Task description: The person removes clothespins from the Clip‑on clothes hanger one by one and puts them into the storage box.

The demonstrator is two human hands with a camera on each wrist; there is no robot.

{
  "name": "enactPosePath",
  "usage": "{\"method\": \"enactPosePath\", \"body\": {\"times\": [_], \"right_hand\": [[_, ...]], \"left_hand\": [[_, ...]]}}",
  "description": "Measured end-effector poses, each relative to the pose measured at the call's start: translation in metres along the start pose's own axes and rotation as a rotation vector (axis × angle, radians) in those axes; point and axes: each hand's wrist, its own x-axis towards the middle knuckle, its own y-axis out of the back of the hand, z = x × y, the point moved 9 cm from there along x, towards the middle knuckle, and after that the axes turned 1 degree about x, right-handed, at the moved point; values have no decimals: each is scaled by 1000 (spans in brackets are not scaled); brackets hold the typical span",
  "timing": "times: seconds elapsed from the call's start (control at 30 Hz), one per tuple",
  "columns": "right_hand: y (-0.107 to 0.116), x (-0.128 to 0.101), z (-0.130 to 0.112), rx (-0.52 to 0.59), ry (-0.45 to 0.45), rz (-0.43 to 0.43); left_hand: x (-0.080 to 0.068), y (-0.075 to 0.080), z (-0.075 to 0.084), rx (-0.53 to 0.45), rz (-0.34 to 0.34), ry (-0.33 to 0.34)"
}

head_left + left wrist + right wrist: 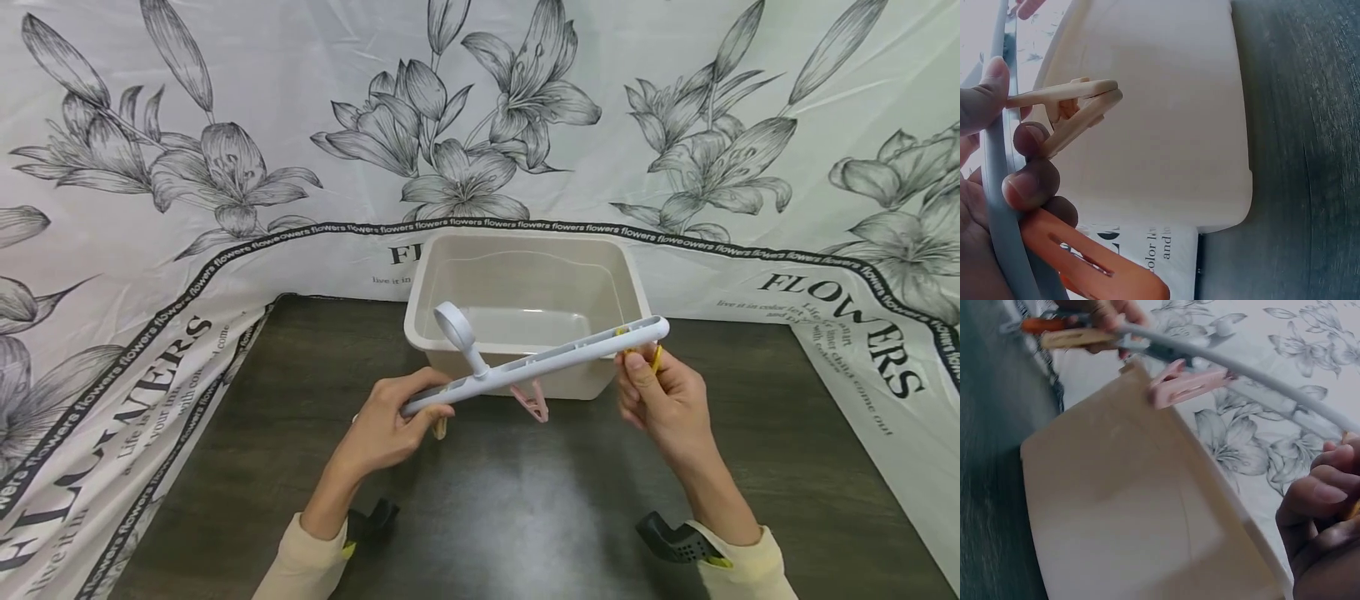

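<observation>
White plastic of a clip hanger bar (pixel 536 362) is gripped at its near end by the left hand (pixel 390 421), fingers curled round the bar beside a beige clothespin (pixel 1069 112) and an orange clothespin (pixel 1097 265). At the far end the right hand (pixel 660 400) is closed in a pinch on a yellow clothespin (pixel 656 357) hanging under the bar. A pink clothespin (pixel 534 402) dangles from the middle, and the round hook (pixel 454 327) stands up from the bar. The bar is held tilted in the air, just in front of and partly over a beige plastic tub (pixel 525 258) that stands on the dark wood desk (pixel 525 500). The step is judged best done if the bar is kept steady by the left hand while the yellow clip alone is worked, squeezed squarely at its handles. Flower-printed cloth (pixel 150 167) is draped around the desk.
</observation>
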Motion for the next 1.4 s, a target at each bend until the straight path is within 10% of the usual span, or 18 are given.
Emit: {"method": "enactPosePath", "body": {"times": [0.27, 1.4], "right_hand": [[5, -2, 4, -315, -23, 116], [42, 9, -23, -630, -65, 33]], "left_hand": [[0, 1, -4, 14, 4, 31], [-2, 12, -5, 12, 47, 32]]}}
